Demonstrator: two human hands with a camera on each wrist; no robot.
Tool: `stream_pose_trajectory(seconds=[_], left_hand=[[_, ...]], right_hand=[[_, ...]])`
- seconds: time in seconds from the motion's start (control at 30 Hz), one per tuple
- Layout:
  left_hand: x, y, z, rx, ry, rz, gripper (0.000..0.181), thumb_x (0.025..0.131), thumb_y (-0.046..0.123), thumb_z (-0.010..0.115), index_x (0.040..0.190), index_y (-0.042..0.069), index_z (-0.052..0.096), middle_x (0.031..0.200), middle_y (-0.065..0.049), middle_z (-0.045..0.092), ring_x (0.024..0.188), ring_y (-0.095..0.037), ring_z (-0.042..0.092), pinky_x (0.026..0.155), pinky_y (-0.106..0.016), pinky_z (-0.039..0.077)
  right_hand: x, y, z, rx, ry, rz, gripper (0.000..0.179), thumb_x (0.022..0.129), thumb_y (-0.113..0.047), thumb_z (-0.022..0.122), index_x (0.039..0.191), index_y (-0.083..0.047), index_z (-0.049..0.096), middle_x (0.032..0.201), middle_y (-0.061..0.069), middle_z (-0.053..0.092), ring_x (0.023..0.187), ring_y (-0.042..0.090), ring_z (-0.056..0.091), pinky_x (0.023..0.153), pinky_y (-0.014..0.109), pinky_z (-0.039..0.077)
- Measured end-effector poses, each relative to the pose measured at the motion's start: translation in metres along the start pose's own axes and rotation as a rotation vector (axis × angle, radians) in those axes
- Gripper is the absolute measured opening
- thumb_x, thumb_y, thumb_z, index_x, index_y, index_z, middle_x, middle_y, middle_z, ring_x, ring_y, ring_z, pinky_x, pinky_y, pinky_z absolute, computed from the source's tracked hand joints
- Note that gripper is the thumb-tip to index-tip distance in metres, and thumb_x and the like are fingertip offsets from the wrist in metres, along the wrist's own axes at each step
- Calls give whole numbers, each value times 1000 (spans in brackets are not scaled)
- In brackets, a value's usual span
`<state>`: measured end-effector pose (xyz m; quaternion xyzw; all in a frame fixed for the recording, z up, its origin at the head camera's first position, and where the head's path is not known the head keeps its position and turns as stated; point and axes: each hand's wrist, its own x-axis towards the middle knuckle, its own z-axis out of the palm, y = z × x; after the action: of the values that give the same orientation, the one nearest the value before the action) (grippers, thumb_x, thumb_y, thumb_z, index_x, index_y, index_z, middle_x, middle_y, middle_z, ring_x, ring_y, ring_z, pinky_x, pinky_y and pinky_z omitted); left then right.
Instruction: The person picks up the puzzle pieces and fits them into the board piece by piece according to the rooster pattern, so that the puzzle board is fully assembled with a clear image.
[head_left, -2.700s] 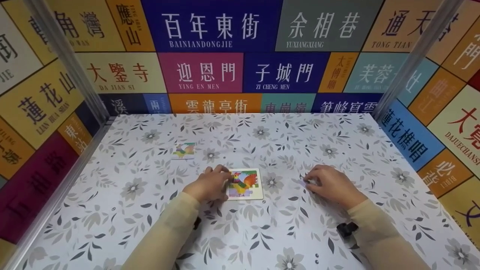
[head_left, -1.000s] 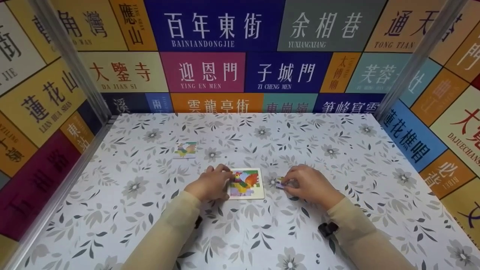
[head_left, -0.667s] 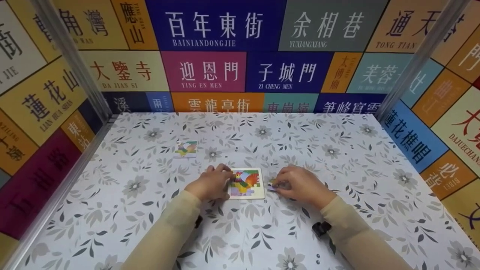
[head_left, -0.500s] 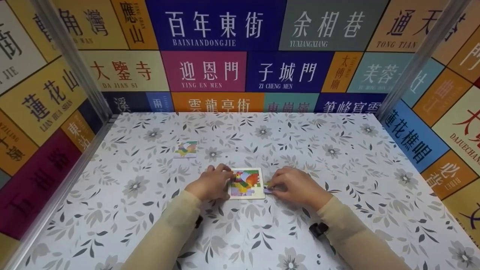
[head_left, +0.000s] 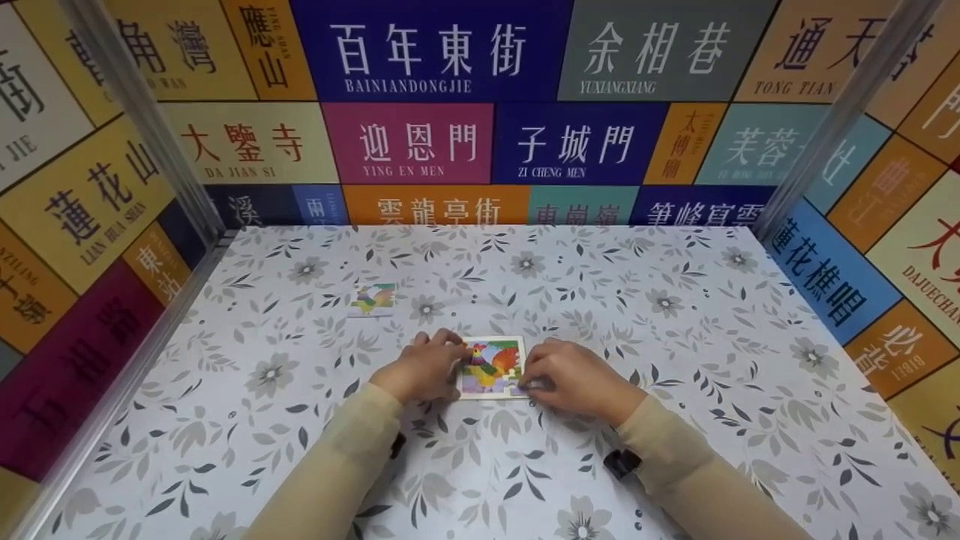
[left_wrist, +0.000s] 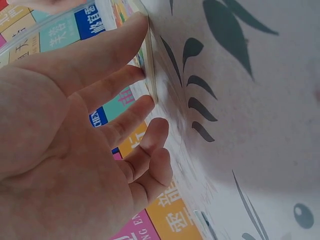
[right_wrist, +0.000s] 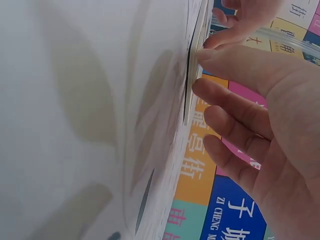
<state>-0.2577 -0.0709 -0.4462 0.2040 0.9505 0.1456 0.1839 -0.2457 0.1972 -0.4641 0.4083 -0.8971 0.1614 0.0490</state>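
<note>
A small jigsaw puzzle board (head_left: 487, 397) with a pale rim and a colourful rooster picture lies flat at the middle of the table. My left hand (head_left: 420, 367) holds the board at its left side. In the left wrist view, the thumb and fingertips meet the board's thin edge (left_wrist: 151, 67). My right hand (head_left: 574, 376) pinches a small puzzle piece (head_left: 515, 382) over the board's lower right corner. Its thumb (right_wrist: 207, 54) and index finger are at the board's edge in the right wrist view, where the piece is hidden.
A small square picture (head_left: 373, 298) in similar colours lies farther back on the left. White cloth (head_left: 660, 270) with grey leaves and flowers covers the table. Walls of coloured panels (head_left: 416, 142) with lettering stand at the back and both sides.
My right hand has moved left with the puzzle piece, from open cloth on the right to the board's lower right corner. The left hand has stayed on the board.
</note>
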Motion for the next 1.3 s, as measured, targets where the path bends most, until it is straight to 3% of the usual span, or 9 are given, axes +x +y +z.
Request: stream_pose_trajectory(seconds=[0.37,0.63,0.93,1.3], left_hand=[[-2,1,-1,-14,9,13,64,85,19,84,145,21,61,157,-9,43,136,-36,40,113,-55,38],[-2,0,-1,-9,22,21,59,85,17,84,140,20,64,157,-9,42,135,-39,41,112,-57,39],[1,1,1,-22,-9,-15,61,86,18,83,143,23,61,159,-6,41,137,-35,40,113,-54,39],[-1,2,1,1,5,-4,65,87,19,82,147,20,56,157,-7,42,135,-35,41,112,-53,40]], right_hand=[[8,-4,2,3,-27,49,9,86,-20,83,95,-19,83,102,-3,73,95,16,65,87,35,55],[8,-6,3,20,-17,33,7,87,-16,82,94,-17,84,103,-2,72,97,17,67,89,36,56],[5,-3,3,90,-46,112,10,86,-19,82,97,-20,84,107,-4,71,101,16,66,93,37,55],[10,-1,3,124,-57,113,10,86,-14,83,96,-18,83,105,-3,73,102,17,67,94,37,55]])
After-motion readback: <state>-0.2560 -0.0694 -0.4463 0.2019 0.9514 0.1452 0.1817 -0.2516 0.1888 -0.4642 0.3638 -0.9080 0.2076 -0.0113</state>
